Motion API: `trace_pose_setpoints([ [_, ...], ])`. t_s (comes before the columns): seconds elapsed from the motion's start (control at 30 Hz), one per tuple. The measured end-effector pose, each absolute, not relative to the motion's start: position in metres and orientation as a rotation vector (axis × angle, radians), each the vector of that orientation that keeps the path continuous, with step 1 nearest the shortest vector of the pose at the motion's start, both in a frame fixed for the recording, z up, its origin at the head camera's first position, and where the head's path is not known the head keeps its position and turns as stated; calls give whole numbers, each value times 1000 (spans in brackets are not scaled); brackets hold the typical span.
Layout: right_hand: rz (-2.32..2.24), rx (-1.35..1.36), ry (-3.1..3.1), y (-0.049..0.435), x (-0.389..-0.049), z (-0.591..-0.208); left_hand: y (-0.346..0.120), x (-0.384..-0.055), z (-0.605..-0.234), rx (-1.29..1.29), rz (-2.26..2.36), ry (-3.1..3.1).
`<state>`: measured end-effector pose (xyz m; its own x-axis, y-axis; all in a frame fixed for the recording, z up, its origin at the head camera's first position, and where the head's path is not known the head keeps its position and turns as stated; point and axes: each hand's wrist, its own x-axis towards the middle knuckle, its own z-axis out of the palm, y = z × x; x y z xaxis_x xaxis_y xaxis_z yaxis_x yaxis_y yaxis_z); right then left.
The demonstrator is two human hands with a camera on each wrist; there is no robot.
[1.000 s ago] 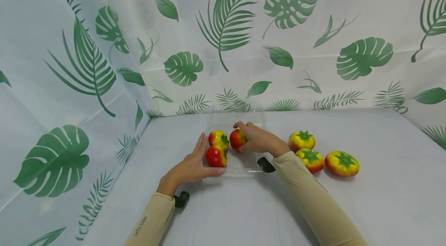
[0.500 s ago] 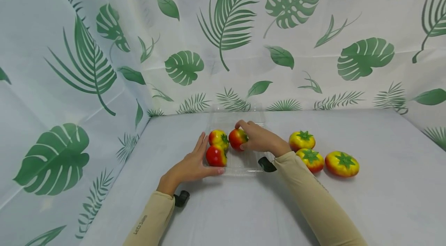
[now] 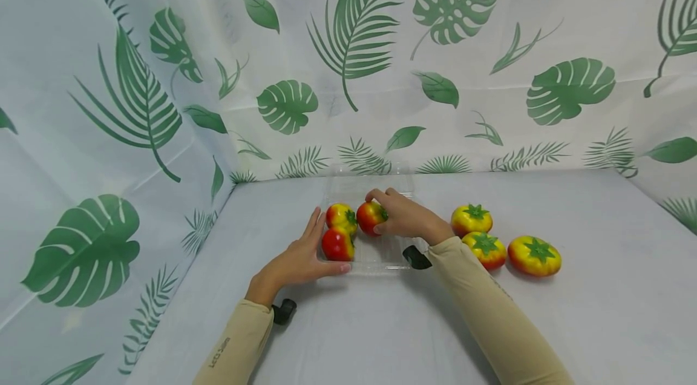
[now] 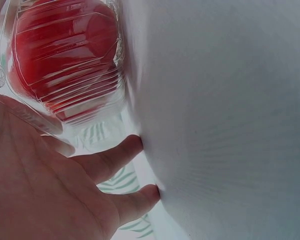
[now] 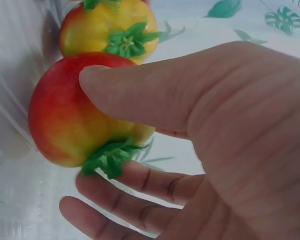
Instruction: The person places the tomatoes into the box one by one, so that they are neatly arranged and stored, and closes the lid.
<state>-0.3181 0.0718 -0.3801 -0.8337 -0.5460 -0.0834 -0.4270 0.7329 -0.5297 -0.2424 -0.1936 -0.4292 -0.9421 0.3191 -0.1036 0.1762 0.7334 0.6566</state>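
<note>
A clear plastic clamshell box [image 3: 381, 264] lies with its lid folded back, holding two red-and-yellow persimmons on its left side. The rear one [image 3: 340, 217] shows its green calyx; the front one [image 3: 336, 244] is mostly red. My right hand [image 3: 405, 215] grips a third persimmon [image 3: 371, 218] over the box. Seen from the right wrist, the thumb presses the red skin of this persimmon [image 5: 65, 120], whose calyx faces the lower fingers. My left hand [image 3: 298, 261] lies along the box's left and front sides, fingers straight; two fingertips touch the table in the left wrist view.
Right of the box sit three more persimmons: a rear one [image 3: 471, 220], one partly behind the right sleeve [image 3: 486, 250], and one farther right [image 3: 535, 256]. A leaf-printed curtain [image 3: 381, 58] stands behind the white table [image 3: 359, 336] and on its left.
The persimmon in my right hand has shifted slightly left and turned, so its green calyx shows more. My left hand and the other persimmons have stayed where they were.
</note>
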Motion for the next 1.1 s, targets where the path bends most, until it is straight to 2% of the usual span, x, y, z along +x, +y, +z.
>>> trace_pose_setpoints([
  [1.1, -724, -729, 2656, 76, -315, -378, -191, -241, -427, 344, 1006, 2710],
])
